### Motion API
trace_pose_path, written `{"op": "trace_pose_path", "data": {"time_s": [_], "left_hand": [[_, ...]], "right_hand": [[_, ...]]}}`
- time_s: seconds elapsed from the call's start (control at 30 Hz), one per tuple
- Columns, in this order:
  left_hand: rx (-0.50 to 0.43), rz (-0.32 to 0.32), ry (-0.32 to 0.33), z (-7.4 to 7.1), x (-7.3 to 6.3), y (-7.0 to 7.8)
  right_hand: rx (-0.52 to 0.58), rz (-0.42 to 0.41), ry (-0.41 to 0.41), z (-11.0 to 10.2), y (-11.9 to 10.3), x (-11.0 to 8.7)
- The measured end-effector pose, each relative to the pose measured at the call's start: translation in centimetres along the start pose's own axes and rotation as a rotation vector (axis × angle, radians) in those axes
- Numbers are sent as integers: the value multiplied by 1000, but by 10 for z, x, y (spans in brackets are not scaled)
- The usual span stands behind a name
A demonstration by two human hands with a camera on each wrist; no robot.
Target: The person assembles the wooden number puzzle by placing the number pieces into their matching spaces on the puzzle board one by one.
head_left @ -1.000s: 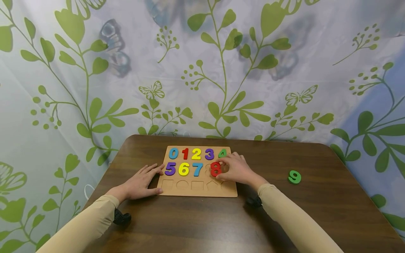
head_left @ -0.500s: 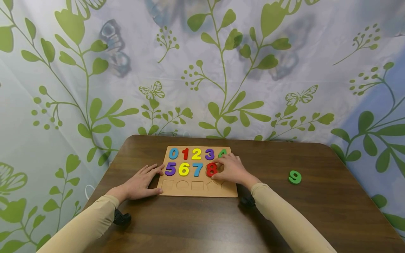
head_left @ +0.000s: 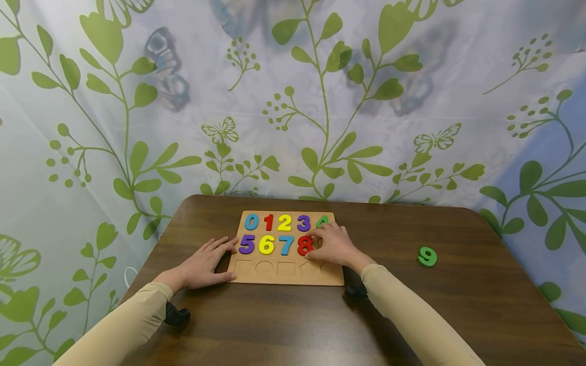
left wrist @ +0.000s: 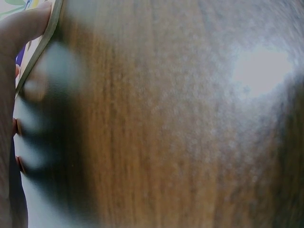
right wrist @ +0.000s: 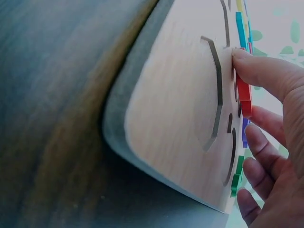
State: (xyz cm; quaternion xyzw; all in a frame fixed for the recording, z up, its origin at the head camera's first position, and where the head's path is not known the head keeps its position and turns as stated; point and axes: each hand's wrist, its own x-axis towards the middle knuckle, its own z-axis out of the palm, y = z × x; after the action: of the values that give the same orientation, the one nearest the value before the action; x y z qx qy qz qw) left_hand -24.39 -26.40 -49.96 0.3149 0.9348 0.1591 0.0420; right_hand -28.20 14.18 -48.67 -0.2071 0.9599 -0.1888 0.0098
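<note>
A wooden number puzzle board (head_left: 265,277) lies on the table, with colourful digits in two rows and shape recesses along its near edge. My right hand (head_left: 336,245) pinches the red number 8 (head_left: 304,246) between thumb and index finger, right of the blue 7 (head_left: 286,245). In the right wrist view the red 8 (right wrist: 243,92) stands above the board's face, its other fingers spread beside it. My left hand (head_left: 203,265) lies flat at the board's left edge, fingertips and thumb (left wrist: 28,23) touching the rim. The green 4 (head_left: 322,221) is partly covered by the right hand.
A green number 9 (head_left: 428,256) lies on the brown table (head_left: 274,325) to the right of the board. Behind the table hangs a leaf-patterned curtain (head_left: 256,101). Black wrist-worn devices (head_left: 176,315) sit under both forearms.
My right hand has moved slightly left with the red 8, bringing it over its place beside the 7. The left hand has stayed still.
</note>
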Motion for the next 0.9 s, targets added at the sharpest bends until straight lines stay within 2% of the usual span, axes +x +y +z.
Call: {"op": "trace_pose_path", "data": {"time_s": [0.9], "left_hand": [[-4,9,5,-1,0,1]], "right_hand": [[19,0,-23,-3,-1,-2]]}}
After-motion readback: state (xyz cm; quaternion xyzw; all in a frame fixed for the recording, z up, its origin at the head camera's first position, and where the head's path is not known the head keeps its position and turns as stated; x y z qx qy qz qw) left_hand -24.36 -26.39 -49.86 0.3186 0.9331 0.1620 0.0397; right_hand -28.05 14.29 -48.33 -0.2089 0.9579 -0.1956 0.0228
